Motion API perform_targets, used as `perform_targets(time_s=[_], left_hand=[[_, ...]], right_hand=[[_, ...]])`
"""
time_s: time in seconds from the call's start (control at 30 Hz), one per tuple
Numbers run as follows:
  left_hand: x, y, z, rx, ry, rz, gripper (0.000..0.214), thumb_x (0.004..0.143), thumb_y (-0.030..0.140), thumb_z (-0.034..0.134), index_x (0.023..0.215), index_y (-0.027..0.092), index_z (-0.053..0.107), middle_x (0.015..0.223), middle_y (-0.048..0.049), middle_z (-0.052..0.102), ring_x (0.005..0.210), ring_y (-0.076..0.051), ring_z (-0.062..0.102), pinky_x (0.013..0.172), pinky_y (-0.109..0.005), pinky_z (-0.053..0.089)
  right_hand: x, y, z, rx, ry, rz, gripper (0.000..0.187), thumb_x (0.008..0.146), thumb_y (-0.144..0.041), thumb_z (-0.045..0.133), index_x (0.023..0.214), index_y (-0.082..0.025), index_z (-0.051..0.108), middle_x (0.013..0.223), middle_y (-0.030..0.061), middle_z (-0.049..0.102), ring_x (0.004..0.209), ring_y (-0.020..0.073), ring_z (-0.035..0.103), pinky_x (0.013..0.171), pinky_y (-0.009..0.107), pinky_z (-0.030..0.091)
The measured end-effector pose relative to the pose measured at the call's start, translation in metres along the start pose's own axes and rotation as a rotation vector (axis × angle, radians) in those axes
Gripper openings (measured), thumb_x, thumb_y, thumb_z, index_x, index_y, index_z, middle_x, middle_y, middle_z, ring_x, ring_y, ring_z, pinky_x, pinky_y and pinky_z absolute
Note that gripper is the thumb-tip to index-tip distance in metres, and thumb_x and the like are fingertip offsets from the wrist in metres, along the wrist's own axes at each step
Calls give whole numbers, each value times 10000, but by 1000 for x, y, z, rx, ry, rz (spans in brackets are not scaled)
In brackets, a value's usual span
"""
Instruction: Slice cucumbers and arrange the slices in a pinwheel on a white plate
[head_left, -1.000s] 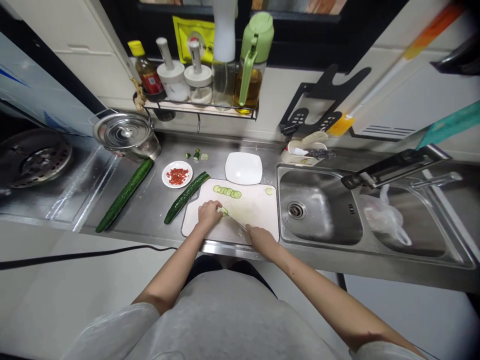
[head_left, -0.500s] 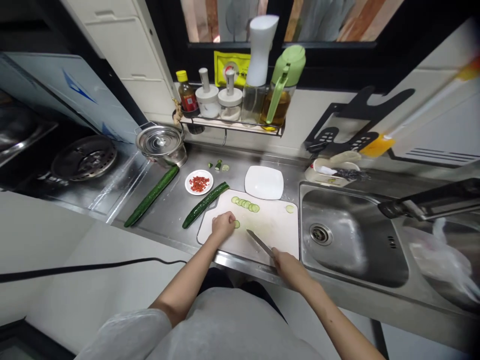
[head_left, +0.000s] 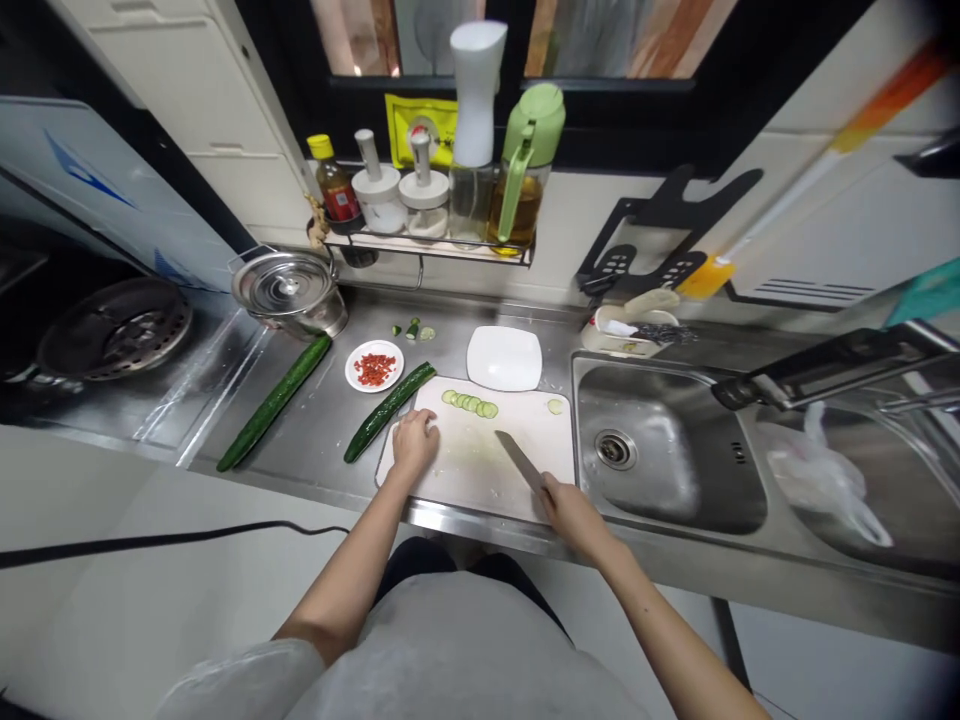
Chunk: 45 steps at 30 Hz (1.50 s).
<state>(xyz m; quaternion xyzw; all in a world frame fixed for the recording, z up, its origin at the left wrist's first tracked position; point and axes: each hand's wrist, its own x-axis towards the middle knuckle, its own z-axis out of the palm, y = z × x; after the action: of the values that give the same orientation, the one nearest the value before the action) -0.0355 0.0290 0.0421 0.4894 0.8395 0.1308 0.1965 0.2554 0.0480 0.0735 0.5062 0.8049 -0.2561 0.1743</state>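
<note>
My right hand [head_left: 564,508] grips a kitchen knife [head_left: 520,460], whose blade slants up and left over the white cutting board [head_left: 480,480]. Over the board's left side my left hand [head_left: 415,443] is closed with curled fingers; whatever they may hold is hidden. A row of overlapping cucumber slices [head_left: 469,403] lies along the board's far part, and a single slice [head_left: 555,406] sits near its far right corner. Beside my left hand, a cucumber [head_left: 388,412] rests partly against the board's left edge. Another long cucumber [head_left: 274,403] lies farther left on the steel counter.
Behind the board stand a white square plate [head_left: 504,357] and a small dish of chopped red pieces [head_left: 375,367]. Cucumber ends [head_left: 412,328] lie near the wall. A lidded steel pot [head_left: 289,290] is at left, a sink [head_left: 660,450] at right. Overhead hangs a condiment rack [head_left: 442,247].
My left hand has shifted left and away from the knife; the slice beside its fingers is no longer visible. The knife blade has turned and lifted slightly. The whole view has swung right.
</note>
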Motion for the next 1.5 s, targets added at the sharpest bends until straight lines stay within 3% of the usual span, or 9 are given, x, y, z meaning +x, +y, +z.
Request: perform_targets(time_s=[0.13, 0.27, 0.43, 0.6, 0.73, 0.9, 1.07, 1.27, 1.5], left_hand=[[12, 46, 17, -56, -53, 131, 314, 872, 307, 475, 1155, 270, 607, 1116, -55, 599, 1067, -210, 515, 952, -327, 361], [30, 81, 29, 32, -88, 256, 355, 902, 325, 440, 1229, 291, 576, 1135, -78, 555, 1106, -232, 469, 956, -353, 334], [40, 90, 36, 161, -127, 335, 303, 913, 293, 413, 1109, 274, 643, 1098, -90, 539, 1075, -239, 462, 924, -373, 325], [37, 92, 36, 135, -90, 360, 247, 891, 243, 449, 1015, 244, 662, 1075, -81, 596, 1057, -226, 498, 913, -365, 340], [31, 85, 29, -46, -163, 187, 181, 852, 257, 509, 937, 244, 669, 934, -24, 678, 912, -181, 589, 848, -313, 401], [13, 47, 20, -245, -290, -22, 156, 747, 249, 612, 877, 221, 695, 865, 4, 713, 787, -138, 630, 690, -230, 438], [-2, 23, 16, -140, -281, -19, 180, 752, 212, 576, 868, 231, 713, 850, -2, 723, 803, -147, 637, 713, -238, 437], [-1, 18, 13, 22, -208, 24, 220, 768, 247, 569, 940, 276, 704, 937, -4, 716, 933, -186, 612, 832, -294, 410], [0, 15, 11, 34, -211, 3, 190, 768, 276, 582, 920, 288, 696, 956, -6, 702, 972, -197, 579, 897, -345, 356]], right_hand=[[1, 3, 0, 56, 56, 79, 193, 958, -248, 353, 1059, -158, 490, 848, 86, 660, 766, 172, 599, 616, 239, 268], [-1, 4, -1, 81, 68, 113, 191, 957, -243, 353, 1057, -157, 492, 855, 79, 662, 761, 165, 595, 622, 236, 269], [-5, 8, 1, 124, 80, 110, 213, 958, -237, 337, 1080, -151, 488, 869, 81, 665, 799, 170, 601, 627, 233, 275], [-7, 13, 3, 133, 71, 150, 220, 956, -235, 347, 1097, -151, 493, 893, 86, 667, 819, 173, 606, 636, 234, 278], [-9, 12, 0, 116, 40, 161, 210, 957, -231, 348, 1093, -150, 486, 907, 100, 668, 829, 180, 610, 635, 239, 278], [-12, -3, -6, 70, 3, 108, 246, 960, -218, 316, 1163, -146, 434, 905, 109, 669, 836, 194, 622, 619, 252, 274], [-12, -29, -9, -6, -69, 19, 300, 930, -175, 334, 1224, -169, 390, 939, 109, 675, 846, 210, 634, 635, 262, 305], [-5, -51, -10, -141, -115, -93, 288, 883, -115, 355, 1151, -175, 442, 925, 108, 675, 852, 229, 639, 644, 278, 347], [1, -63, -9, -189, -103, -117, 287, 873, -98, 363, 1141, -172, 432, 903, 102, 674, 845, 213, 644, 628, 266, 360]])
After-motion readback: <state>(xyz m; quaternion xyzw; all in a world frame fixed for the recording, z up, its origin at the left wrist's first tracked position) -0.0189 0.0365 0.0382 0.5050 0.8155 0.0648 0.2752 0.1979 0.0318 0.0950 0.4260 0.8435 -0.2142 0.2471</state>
